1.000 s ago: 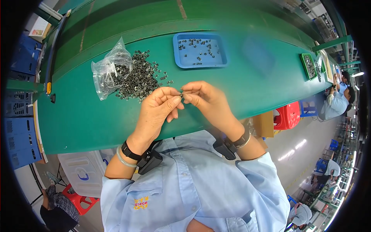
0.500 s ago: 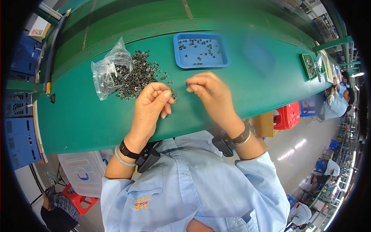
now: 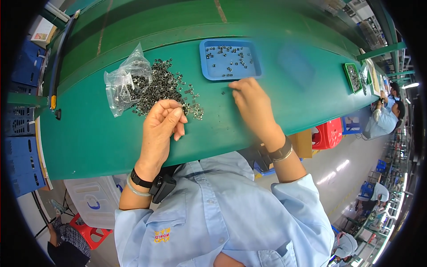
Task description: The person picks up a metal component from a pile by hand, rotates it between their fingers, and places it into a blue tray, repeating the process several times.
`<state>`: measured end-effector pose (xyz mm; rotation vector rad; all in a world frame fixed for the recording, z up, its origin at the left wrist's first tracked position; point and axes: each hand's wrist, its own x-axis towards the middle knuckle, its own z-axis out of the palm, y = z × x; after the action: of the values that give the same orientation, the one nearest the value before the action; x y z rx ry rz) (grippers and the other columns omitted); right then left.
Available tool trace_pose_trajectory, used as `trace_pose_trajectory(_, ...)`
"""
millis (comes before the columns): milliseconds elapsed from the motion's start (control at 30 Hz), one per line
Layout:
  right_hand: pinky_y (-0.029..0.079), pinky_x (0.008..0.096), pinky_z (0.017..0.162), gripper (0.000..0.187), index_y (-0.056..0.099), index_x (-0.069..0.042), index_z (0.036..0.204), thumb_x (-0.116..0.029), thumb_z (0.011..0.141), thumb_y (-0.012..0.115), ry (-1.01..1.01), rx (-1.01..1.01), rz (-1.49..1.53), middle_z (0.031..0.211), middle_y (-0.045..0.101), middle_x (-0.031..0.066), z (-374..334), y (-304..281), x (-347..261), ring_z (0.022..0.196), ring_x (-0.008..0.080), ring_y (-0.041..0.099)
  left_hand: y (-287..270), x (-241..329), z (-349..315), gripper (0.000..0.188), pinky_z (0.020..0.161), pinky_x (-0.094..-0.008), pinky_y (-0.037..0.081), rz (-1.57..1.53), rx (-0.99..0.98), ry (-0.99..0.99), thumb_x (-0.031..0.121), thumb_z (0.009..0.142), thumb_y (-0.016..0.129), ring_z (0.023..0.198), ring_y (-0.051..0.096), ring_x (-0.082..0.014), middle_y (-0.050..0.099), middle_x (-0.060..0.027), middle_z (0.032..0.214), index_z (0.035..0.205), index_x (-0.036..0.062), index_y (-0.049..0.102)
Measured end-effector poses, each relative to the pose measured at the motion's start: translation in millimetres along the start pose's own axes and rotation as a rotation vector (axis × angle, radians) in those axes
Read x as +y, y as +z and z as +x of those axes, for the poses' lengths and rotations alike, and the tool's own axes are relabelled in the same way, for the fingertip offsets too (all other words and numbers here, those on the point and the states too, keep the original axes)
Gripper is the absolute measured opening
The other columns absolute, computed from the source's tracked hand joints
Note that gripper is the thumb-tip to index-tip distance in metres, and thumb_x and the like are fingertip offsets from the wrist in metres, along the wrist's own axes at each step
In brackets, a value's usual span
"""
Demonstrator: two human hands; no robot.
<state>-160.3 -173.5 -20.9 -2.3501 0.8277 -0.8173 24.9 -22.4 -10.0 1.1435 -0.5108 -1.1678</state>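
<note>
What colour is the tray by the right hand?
The tray is blue, best seen in the head view.

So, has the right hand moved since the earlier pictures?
Yes, the right hand has moved up and to the right, closer to the near edge of the blue tray.

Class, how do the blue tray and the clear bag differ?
The blue tray is opaque; the clear bag is see-through. The tray is rectangular, the bag crumpled. The tray holds scattered small parts; the bag meets a dense heap. Both rest on the green table.
</note>
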Motion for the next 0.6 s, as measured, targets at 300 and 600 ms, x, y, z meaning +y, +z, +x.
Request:
trace_pose_trajectory(300,0.047,0.0357,0.07,0.015,0.062,-0.006,0.09,-0.011,0.077,0.067,-0.093,-0.11,-0.204,0.087,0.058,0.0075,7,10,1,0.083,0.0262,0.057,7,-8,-11,0.011,0.047,-0.0178,0.039,0.012,-0.081,-0.064,0.012,0.093,0.054,0.057,0.052,-0.0069,0.059,-0.004,0.076,0.101,0.0033,0.054)
trace_pose_trajectory(600,0.046,0.0346,0.069,0.018,0.062,-0.008,0.09,-0.007,0.074,0.07,-0.211,-0.097,0.101,0.087,0.058,0.0069,-7,-7,-46,0.082,0.0247,0.057,23,-5,-11,0.017,0.047,-0.0186,0.039,-0.052,-0.151,-0.205,0.017,0.094,0.054,0.057,0.053,-0.0072,0.06,-0.0048,0.077,0.102,0.0027,0.055)
